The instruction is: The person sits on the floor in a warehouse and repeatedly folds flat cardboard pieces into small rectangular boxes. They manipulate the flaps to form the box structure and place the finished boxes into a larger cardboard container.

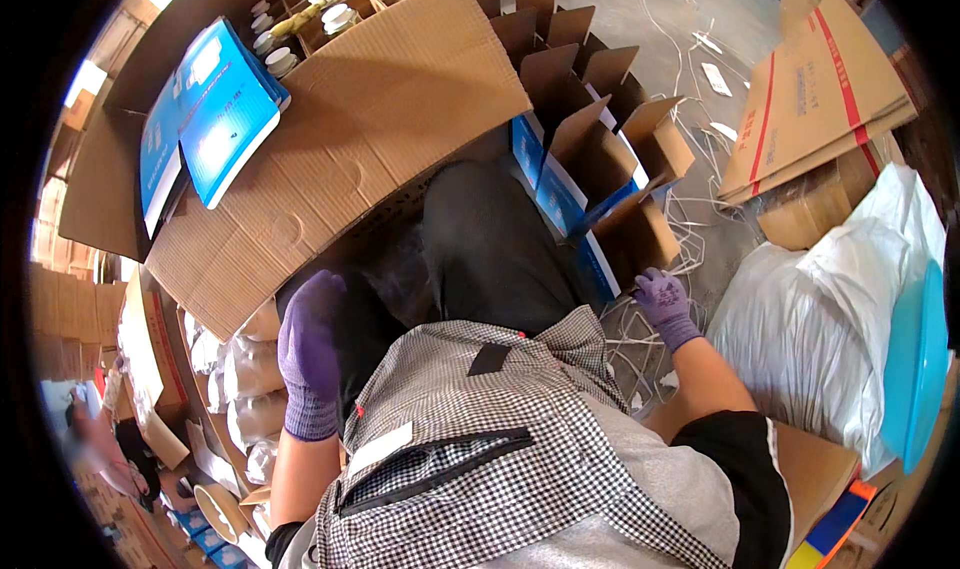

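Head view, listed near to far.

Lower centre of the frame: checked apron (pixel 520 449) with a black zip pocket, worn over dark trousers (pixel 490 239) that run up to mid-frame.

Lower left of centre: left hand (pixel 310 354) in a purple knit glove, back toward the camera, reaching down past the knee; what the fingers close on, if anything, cannot be told, since they are hidden below the edge of the flap. Just left of it, clear plastic-wrapped items (pixel 245 389) stacked in an open carton.

Right of centre: right hand (pixel 663 304) in a matching purple glove, fingers curled, touching the lower corner of the cardboard divider grid (pixel 600 149); whether it grips the card or only rests on it cannot be told. Blue flat boxes (pixel 560 204) stand in the grid's cells, just beside that hand. White strapping bands (pixel 690 239) lie loose on the floor behind it.

Right edge: white plastic sack (pixel 830 309), with a light blue rim (pixel 915 369) against it.

Mid-left: large cardboard flap (pixel 370 149) sloping over the lap, blue boxes (pixel 215 119) lying on its upper left.

Top left: carton of white-lidded jars (pixel 320 9).

Upper right: flattened carton with red stripes (pixel 820 94).
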Demonstrator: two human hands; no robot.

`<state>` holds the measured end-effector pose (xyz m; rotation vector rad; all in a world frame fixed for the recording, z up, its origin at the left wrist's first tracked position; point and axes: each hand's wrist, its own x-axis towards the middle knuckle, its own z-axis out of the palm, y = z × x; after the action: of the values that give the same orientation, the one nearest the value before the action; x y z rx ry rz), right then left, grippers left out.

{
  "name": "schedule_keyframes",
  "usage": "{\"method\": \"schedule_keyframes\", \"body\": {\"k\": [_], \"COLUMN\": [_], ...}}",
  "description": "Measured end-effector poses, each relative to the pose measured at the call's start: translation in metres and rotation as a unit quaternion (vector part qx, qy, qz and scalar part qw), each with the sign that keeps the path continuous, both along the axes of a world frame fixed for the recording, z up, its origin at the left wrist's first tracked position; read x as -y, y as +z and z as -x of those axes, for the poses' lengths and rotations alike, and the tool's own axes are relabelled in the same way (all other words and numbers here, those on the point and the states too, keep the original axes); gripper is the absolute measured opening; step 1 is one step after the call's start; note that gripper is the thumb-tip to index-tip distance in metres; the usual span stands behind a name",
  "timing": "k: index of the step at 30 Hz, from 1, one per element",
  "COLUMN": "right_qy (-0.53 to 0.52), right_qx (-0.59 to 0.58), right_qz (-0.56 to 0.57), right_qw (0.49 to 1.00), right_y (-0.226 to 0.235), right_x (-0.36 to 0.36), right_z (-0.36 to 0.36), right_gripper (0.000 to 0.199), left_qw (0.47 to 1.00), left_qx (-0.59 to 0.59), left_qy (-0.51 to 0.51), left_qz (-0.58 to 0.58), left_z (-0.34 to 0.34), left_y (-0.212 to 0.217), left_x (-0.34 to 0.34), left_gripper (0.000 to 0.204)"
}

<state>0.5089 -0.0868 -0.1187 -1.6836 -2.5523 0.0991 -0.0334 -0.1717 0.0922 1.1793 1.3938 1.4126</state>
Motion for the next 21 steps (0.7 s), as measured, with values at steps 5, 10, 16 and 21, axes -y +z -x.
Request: {"method": "schedule_keyframes", "body": {"k": [5, 10, 16, 21], "right_qy": [-0.071, -0.044, -0.109, -0.004], "right_qx": [-0.016, -0.068, -0.113, -0.258], "right_qz": [0.019, 0.015, -0.008, -0.156], "right_qw": [0.997, 0.997, 0.988, 0.954], "right_y": [-0.031, -0.031, 0.054, 0.169], "right_x": [-0.041, -0.041, -0.027, -0.03], "right_z": [0.001, -0.025, -0.013, 0.094], "right_gripper": [0.024, 0.036, 0.052, 0.033], "left_qw": [0.998, 0.924, 0.705, 0.696], "left_qx": [-0.048, -0.345, -0.664, -0.692], "left_qy": [-0.019, -0.008, 0.211, 0.135], "left_qz": [-0.028, -0.163, -0.134, -0.134], "left_z": [0.001, -0.01, 0.072, 0.101], "left_y": [0.021, 0.082, 0.144, 0.13], "left_x": [-0.011, -0.036, -0.102, -0.104], "left_gripper": [0.042, 0.058, 0.102, 0.06]}}
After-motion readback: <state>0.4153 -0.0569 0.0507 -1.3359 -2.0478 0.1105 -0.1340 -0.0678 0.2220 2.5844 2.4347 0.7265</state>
